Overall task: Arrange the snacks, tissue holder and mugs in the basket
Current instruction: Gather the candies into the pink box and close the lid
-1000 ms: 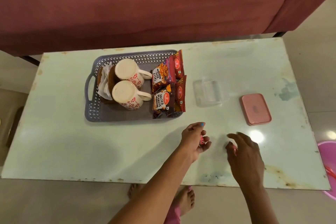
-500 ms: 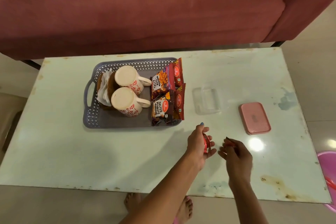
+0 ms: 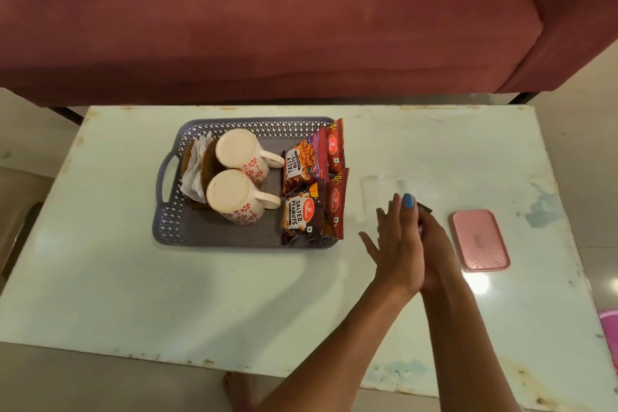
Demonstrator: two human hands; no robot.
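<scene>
A grey perforated basket [image 3: 167,227] sits on the table's left half. Inside it two white mugs with red flowers [image 3: 239,152] [image 3: 232,197] lie on their sides, handles pointing right. A brown tissue holder with white tissue [image 3: 197,170] stands against the basket's left wall. Several snack packets [image 3: 306,160] [image 3: 302,211] fill its right end. My left hand [image 3: 396,241] is right of the basket, fingers apart, palm pressed against my right hand [image 3: 436,244]. My right hand grips a small dark and red wrapped snack [image 3: 424,209], mostly hidden between the hands.
A clear lidless plastic box [image 3: 383,189] stands just beyond my hands. A pink lid [image 3: 481,239] lies to the right of them. A maroon sofa [image 3: 267,20] runs behind the table [image 3: 100,278]. A pink tub [image 3: 610,324] shows at the right edge.
Both hands moved away from the table's front edge toward the clear box and came together. My left hand, closed on a small red snack before, now has its fingers spread.
</scene>
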